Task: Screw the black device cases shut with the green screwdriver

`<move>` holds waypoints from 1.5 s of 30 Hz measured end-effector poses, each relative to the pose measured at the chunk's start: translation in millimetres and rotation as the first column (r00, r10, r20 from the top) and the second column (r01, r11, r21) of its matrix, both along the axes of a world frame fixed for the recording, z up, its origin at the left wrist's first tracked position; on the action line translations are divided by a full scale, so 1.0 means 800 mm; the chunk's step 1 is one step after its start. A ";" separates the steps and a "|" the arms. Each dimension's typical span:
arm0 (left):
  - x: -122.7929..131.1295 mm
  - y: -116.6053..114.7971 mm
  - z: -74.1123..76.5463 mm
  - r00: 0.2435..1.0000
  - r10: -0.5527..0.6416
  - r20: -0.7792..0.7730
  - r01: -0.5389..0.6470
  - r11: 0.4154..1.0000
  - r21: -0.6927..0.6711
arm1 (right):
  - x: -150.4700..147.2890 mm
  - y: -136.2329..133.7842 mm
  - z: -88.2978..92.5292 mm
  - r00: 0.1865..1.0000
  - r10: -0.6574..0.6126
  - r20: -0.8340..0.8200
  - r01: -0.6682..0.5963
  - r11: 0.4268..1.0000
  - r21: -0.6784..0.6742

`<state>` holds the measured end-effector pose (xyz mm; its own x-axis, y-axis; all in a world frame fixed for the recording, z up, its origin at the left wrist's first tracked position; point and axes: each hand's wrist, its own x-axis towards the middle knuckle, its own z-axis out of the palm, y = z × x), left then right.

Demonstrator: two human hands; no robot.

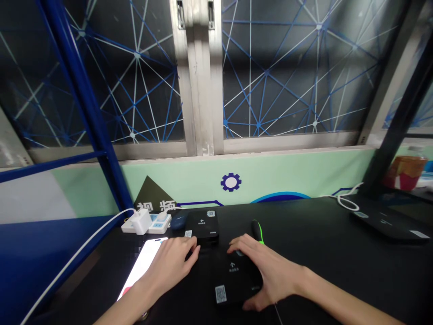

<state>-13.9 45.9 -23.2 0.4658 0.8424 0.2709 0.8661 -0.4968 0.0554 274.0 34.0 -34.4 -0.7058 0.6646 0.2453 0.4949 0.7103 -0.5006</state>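
Right grip (267, 271): spread, laid over a black box (237, 282)
Left grip (171, 266): curled, hold unclear, placed just before a second black box (203, 225)
Left of left grip: lit smartphone (144, 266), laid on the desk (338, 239)

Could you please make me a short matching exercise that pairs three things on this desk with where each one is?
Things:
1. White charger
2. Phone
3. Black box with a QR sticker

Places:
A. Under the right hand
B. Plugged into the power strip
C. Beside the left hand, with its screen lit

Right pairs: 1-B, 2-C, 3-A.
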 end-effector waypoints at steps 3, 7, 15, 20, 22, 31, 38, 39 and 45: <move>0.001 -0.001 -0.001 1.000 -0.029 0.001 0.029 1.000 -0.004 | 0.001 -0.004 0.006 1.000 0.007 0.025 -0.007 1.000 0.030; 0.003 -0.003 -0.002 0.998 -0.060 -0.002 0.060 0.998 -0.022 | 0.008 -0.002 0.014 0.996 -0.081 0.048 0.074 0.988 0.135; 0.007 -0.009 0.000 0.992 -0.117 0.038 0.119 0.992 -0.044 | 0.043 0.048 -0.017 0.884 -0.460 0.079 0.417 0.854 0.310; 0.007 -0.014 -0.001 0.990 -0.138 0.028 0.140 0.987 -0.077 | 0.048 0.054 -0.021 0.900 -0.420 0.115 0.393 0.897 0.201; 0.006 -0.016 -0.002 0.987 -0.157 0.022 0.158 0.983 -0.092 | 0.045 0.048 -0.016 0.908 -0.405 0.112 0.380 0.905 0.192; 0.006 -0.019 -0.005 0.983 -0.180 -0.027 0.174 0.975 -0.137 | 0.034 0.032 -0.003 0.895 -0.418 0.157 0.376 0.895 0.240; 0.006 -0.019 -0.008 0.983 -0.183 -0.032 0.176 0.972 -0.152 | 0.029 0.020 0.012 0.921 -0.357 0.152 0.314 0.916 0.249; 0.005 -0.018 -0.009 0.982 -0.185 -0.025 0.179 0.974 -0.141 | 0.028 0.018 0.014 0.935 -0.323 0.146 0.286 0.931 0.226; 0.006 -0.015 -0.005 0.976 -0.215 0.024 0.216 0.975 -0.049 | 0.021 0.007 0.017 0.972 -0.173 0.160 0.155 0.981 0.117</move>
<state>-9.2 33.9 -26.9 0.6332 0.7358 0.2401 0.7377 -0.6676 0.1004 291.0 39.9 -20.6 -0.6265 0.7518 0.2057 0.6795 0.6561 -0.3283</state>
